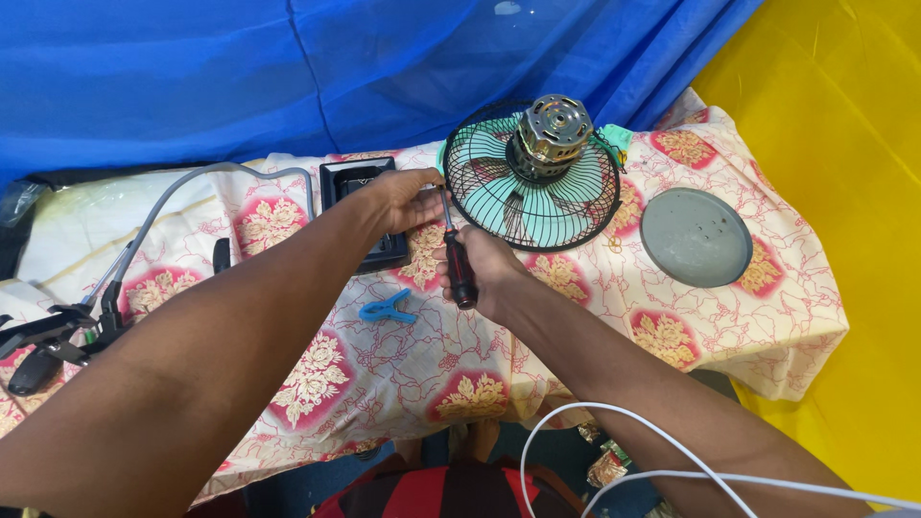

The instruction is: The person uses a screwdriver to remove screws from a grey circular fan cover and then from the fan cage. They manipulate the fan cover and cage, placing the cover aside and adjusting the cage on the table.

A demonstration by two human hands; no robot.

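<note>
Right hand (491, 271) clamped around the red-and-black handle of a screwdriver (459, 264), shaft rising up and slightly left toward the rim of the fan guard. Left hand (408, 199) just above and to the left, fingers pinched together at the upper part of the metal shaft, close by the guard's left edge; whether the tip touches the guard, cannot tell.

Just right of both hands: black wire fan guard (537, 187), tilted toward the camera on the table (767, 317), pale green blades showing through the wires. Atop the guard's hub, a bare motor (550, 129) with copper windings and a metal frame. Behind the guard's right edge, a small green part, partly hidden.

Left of the left hand: a shallow black tray (360, 206), partly covered by the forearm; contents too dark to make out. Below it on the flowered cloth, a blue plastic clip (387, 308), lying apart from the screwdriver.

Further right, well apart from the guard: a round grey disc (696, 237), flat on the cloth, with a few small holes.

Far left: a grey cable (168, 197) arching down to black clamp-like gear at the table's edge. At the bottom, a white cord (614, 417) looping across the right forearm. Blue sheeting behind, yellow sheeting to the right.
</note>
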